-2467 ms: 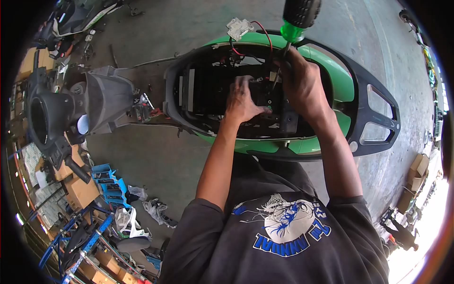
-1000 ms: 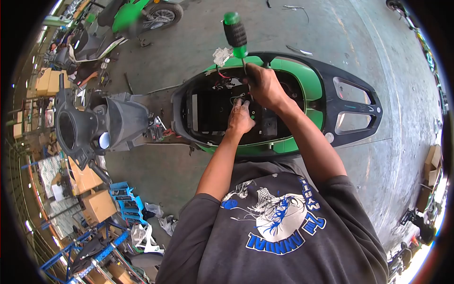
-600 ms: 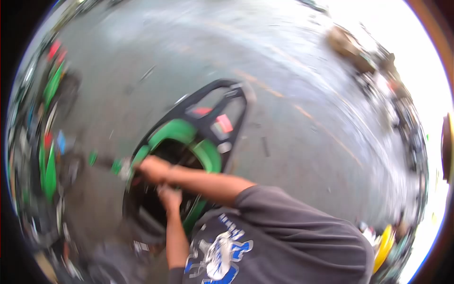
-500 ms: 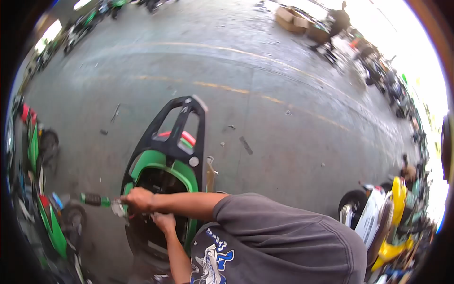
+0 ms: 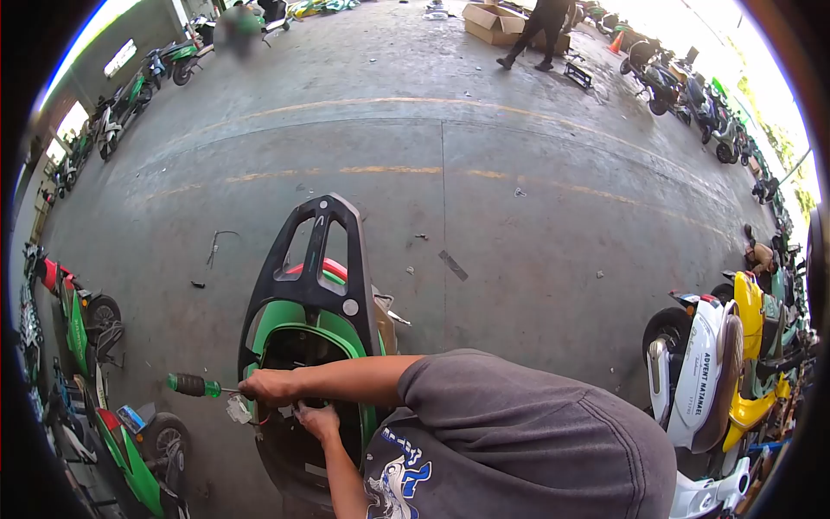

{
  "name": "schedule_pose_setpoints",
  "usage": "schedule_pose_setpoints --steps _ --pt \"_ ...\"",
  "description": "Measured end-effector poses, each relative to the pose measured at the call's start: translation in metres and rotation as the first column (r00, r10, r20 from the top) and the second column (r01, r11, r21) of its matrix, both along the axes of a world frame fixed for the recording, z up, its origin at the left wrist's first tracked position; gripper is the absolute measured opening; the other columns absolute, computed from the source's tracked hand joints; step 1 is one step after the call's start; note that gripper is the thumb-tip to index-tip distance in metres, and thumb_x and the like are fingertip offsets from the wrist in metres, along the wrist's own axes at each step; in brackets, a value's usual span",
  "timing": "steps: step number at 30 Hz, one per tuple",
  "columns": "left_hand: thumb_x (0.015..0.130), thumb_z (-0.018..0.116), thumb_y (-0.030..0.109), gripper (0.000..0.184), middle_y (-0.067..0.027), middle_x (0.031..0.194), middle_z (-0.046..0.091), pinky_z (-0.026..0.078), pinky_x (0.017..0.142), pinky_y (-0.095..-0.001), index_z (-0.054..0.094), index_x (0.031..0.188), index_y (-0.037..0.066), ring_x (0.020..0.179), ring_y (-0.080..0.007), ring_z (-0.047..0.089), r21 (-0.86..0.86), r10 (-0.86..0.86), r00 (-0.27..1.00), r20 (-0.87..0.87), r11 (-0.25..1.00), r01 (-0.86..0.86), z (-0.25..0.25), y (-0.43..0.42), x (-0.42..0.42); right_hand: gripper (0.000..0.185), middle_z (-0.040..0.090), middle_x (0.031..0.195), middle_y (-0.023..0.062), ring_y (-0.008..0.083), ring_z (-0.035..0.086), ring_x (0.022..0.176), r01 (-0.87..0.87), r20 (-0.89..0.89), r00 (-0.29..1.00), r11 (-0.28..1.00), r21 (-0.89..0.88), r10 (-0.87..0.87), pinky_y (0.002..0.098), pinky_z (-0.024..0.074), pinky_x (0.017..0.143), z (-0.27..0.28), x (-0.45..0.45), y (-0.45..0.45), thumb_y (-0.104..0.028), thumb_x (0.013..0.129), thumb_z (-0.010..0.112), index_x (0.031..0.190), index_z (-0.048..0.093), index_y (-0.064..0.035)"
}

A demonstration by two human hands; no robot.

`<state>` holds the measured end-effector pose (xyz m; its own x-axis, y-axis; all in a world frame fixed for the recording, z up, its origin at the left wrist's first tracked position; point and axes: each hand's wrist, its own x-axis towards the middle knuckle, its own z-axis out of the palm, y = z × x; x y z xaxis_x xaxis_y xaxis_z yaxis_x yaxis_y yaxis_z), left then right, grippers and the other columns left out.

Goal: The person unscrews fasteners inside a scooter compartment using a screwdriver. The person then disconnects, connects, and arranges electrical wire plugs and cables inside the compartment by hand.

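My right hand [image 5: 270, 387] is closed around the shaft of a screwdriver [image 5: 194, 385], whose green and black handle sticks out to the left. A pale plastic connector [image 5: 238, 409] with thin wires hangs just below that hand. My left hand [image 5: 320, 421] is closer to me, its fingers drawn together over the dark opening; what they hold, if anything, is hidden. Both hands are over the open seat compartment of a green scooter [image 5: 353, 330]. A black rear rack [image 5: 322, 227] rises beyond it, with a red and green part showing underneath.
Parked green scooters [image 5: 130, 450] line the left side. A white scooter [image 5: 705, 381] and a yellow one [image 5: 750, 316] stand at right. Small debris, including a flat strip [image 5: 452, 265], lies on the floor. Far off, a person [image 5: 540, 35] is beside a cardboard box [image 5: 494, 23].
The view has shifted and levelled, so the scooter appears a little lower and further right. Both hands stay at the compartment, the screwdriver still in the right. The distant person's legs have changed position.
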<state>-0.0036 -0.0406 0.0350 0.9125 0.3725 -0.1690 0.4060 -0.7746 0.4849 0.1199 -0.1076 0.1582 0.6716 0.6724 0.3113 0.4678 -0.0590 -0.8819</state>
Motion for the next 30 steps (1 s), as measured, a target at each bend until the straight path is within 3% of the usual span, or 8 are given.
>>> schedule_pose_setpoints --steps 2,8,15,19,23,25,27,30 --pt "0.065 0.087 0.019 0.087 -0.0288 0.138 0.046 0.033 0.112 -0.0469 0.043 0.135 -0.006 0.132 -0.0431 0.039 -0.017 0.012 1.000 -0.017 1.000 -0.013 -0.009 0.005 0.000 0.023 0.063 0.073 0.0226 0.0427 0.065 0.075 -0.003 0.088 0.996 0.971 -0.239 0.025 0.0483 0.0515 0.065 0.024 -0.006 -0.013 -0.005 0.072 0.064 0.094 0.058 -0.0007" --pt "0.064 0.086 0.018 0.080 -0.0299 0.136 0.047 0.034 0.112 -0.0463 0.048 0.130 -0.009 0.131 -0.0441 0.040 -0.005 -0.004 0.991 0.131 1.000 0.005 -0.001 -0.004 -0.004 0.029 0.063 0.072 0.0210 0.0416 0.066 0.076 -0.096 0.078 0.993 0.994 0.047 0.092 0.0490 0.0514 0.065 -0.006 -0.009 0.009 -0.007 0.073 0.068 0.101 0.060 -0.0043" --pt "0.063 0.086 0.018 0.071 -0.0310 0.130 0.050 0.035 0.111 -0.0462 0.053 0.121 -0.010 0.128 -0.0440 0.043 -0.006 0.047 0.994 0.102 0.999 -0.046 0.010 -0.010 -0.006 0.021 0.061 0.067 0.0199 0.0418 0.065 0.074 -0.016 0.132 0.990 0.964 -0.264 0.052 0.0497 0.0493 0.061 0.010 -0.013 0.000 -0.002 0.073 0.063 0.093 0.056 -0.0019" --pt "0.063 0.086 0.017 0.070 -0.0312 0.129 0.051 0.035 0.111 -0.0460 0.053 0.119 -0.010 0.129 -0.0441 0.042 -0.009 0.085 0.989 0.121 0.996 -0.084 0.013 -0.015 -0.007 0.020 0.061 0.066 0.0195 0.0432 0.064 0.069 -0.152 0.042 0.987 0.988 -0.004 0.152 0.0499 0.0497 0.059 0.002 -0.009 0.004 -0.003 0.072 0.062 0.092 0.057 -0.0022" --pt "0.063 0.085 0.013 0.081 -0.0315 0.136 0.044 0.035 0.112 -0.0450 0.045 0.131 -0.007 0.130 -0.0440 0.041 -0.032 0.112 0.993 0.044 0.993 -0.110 0.010 -0.016 -0.007 0.025 0.064 0.079 0.0237 0.0441 0.064 0.081 0.004 0.042 0.999 0.951 -0.309 0.009 0.0470 0.0519 0.067 0.026 -0.015 -0.010 0.005 0.070 0.058 0.095 0.058 -0.0002" --pt "0.063 0.084 0.012 0.085 -0.0315 0.138 0.042 0.035 0.112 -0.0446 0.042 0.135 -0.006 0.130 -0.0438 0.041 -0.070 0.129 0.990 0.060 0.990 -0.125 0.015 -0.016 -0.006 0.028 0.064 0.079 0.0245 0.0438 0.065 0.081 0.003 0.065 0.998 0.948 -0.317 0.019 0.0466 0.0522 0.068 0.015 -0.013 -0.007 0.005 0.071 0.057 0.099 0.059 -0.0005" --pt "0.063 0.083 0.009 0.090 -0.0320 0.140 0.039 0.035 0.112 -0.0442 0.037 0.139 -0.003 0.131 -0.0437 0.041 -0.117 0.135 0.990 0.035 0.985 -0.130 0.019 -0.017 -0.005 0.027 0.063 0.073 0.0236 0.0435 0.065 0.074 -0.099 0.061 0.993 0.995 -0.004 0.099 0.0475 0.0519 0.064 0.001 -0.004 -0.003 0.000 0.074 0.059 0.101 0.061 -0.0027" --pt "0.062 0.083 0.008 0.090 -0.0320 0.139 0.040 0.036 0.112 -0.0443 0.038 0.139 -0.004 0.130 -0.0436 0.041 -0.119 0.125 0.991 0.040 0.986 -0.120 0.024 -0.019 -0.005 0.031 0.064 0.078 0.0247 0.0437 0.065 0.078 -0.137 0.016 0.990 0.977 -0.164 0.141 0.0469 0.0518 0.067 0.014 -0.005 -0.014 0.003 0.072 0.058 0.103 0.060 0.0020"
